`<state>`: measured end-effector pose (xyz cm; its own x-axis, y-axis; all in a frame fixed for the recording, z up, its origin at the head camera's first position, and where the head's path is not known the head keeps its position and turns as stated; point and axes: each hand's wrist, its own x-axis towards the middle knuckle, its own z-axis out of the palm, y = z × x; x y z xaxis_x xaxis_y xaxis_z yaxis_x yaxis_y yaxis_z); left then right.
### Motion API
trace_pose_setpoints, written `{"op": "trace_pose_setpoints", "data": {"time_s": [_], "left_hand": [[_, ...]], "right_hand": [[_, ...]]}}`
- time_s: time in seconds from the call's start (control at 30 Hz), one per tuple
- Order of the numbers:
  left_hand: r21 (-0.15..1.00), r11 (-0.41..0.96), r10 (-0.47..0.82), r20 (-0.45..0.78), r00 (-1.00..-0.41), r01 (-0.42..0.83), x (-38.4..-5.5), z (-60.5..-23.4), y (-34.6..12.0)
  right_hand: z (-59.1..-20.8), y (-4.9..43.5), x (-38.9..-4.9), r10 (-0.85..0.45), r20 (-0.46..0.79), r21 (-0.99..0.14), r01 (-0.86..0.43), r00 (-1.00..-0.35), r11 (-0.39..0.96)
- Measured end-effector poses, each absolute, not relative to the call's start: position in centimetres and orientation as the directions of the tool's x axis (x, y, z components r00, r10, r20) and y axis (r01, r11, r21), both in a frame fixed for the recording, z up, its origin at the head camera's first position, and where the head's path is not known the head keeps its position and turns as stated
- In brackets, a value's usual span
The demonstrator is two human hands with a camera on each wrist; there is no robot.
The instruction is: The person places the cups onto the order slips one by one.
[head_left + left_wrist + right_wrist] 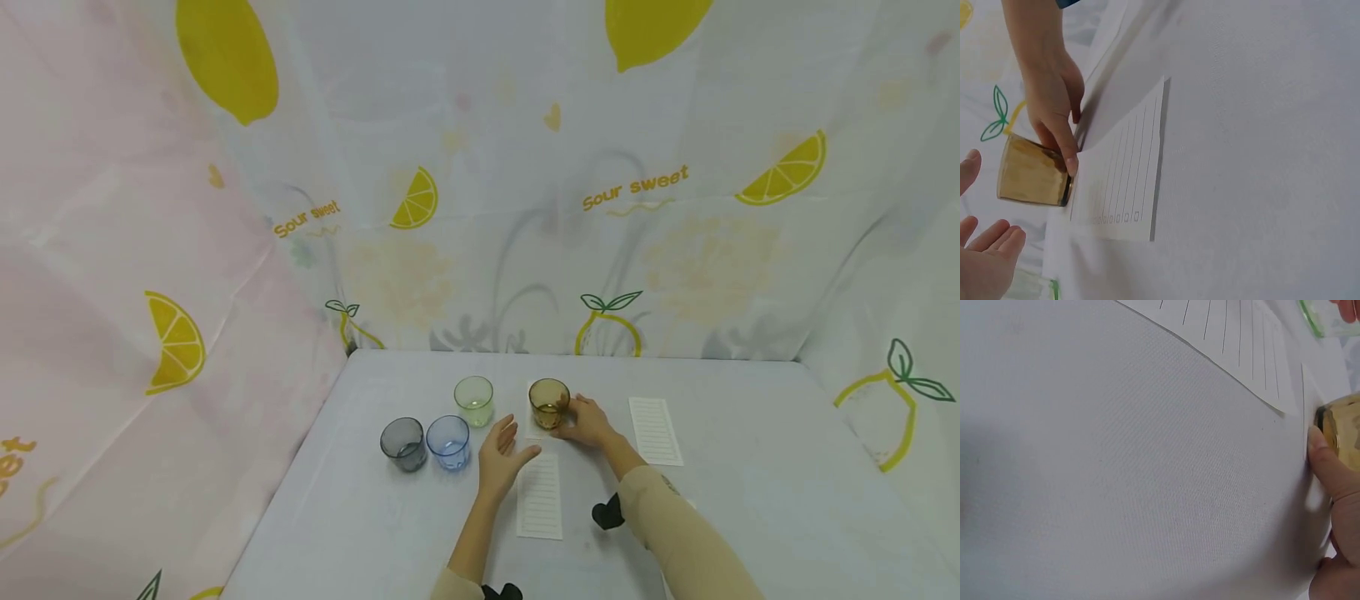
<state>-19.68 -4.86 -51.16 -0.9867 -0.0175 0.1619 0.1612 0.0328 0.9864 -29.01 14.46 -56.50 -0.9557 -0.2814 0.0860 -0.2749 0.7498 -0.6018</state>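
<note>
An amber glass tumbler (547, 396) stands upright at the back middle of the table, over a white card. My right hand (588, 423) holds it low on its right side; in the right wrist view the thumb (1330, 467) lies against the lower part of the amber tumbler (1349, 428). Left of it, my left hand (497, 468) is held with fingers extended and thumb apart, holding nothing. In the left wrist view a gap shows between the left hand (988, 269) and the amber tumbler (1029, 178). Beyond my left hand stands a green tumbler (474, 402).
A blue tumbler (448, 443) and a grey tumbler (403, 443) stand side by side at the left. One lined white card (538, 504) lies between my forearms, another lined card (656, 432) lies to the right. A lemon-print cloth (495, 250) hangs behind the white table (337, 533).
</note>
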Motion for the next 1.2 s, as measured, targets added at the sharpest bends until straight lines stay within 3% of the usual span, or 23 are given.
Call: {"op": "trace_pose_setpoints", "data": {"time_s": [0.3, 0.53, 0.73, 0.93, 1.2], "left_hand": [[0.988, 0.036, -0.039, 0.149, -0.988, 0.148, -17.6, -52.6, -8.3], [0.972, 0.089, -0.158, 0.228, -0.961, 0.216, -15.8, -52.5, -11.7], [0.944, 0.169, -0.249, 0.321, -0.914, 0.285, -14.9, -52.1, -14.9], [0.941, 0.206, -0.35, 0.326, -0.878, 0.267, -14.7, -51.6, -18.2], [0.936, 0.29, -0.477, 0.322, -0.818, 0.2, -14.1, -49.5, -21.1]], "right_hand": [[-56.7, 14.7, -29.0, -0.266, 0.073, -0.619, -0.252, -0.961, 0.744], [-56.5, 15.4, -28.6, -0.29, 0.092, -0.688, -0.271, -0.953, 0.673], [-55.5, 16.8, -27.8, -0.269, 0.128, -0.684, -0.281, -0.955, 0.673], [-53.6, 20.0, -26.3, -0.199, 0.16, -0.717, -0.252, -0.967, 0.649], [-52.6, 26.3, -24.3, -0.129, 0.213, -0.671, -0.242, -0.968, 0.701]]}}
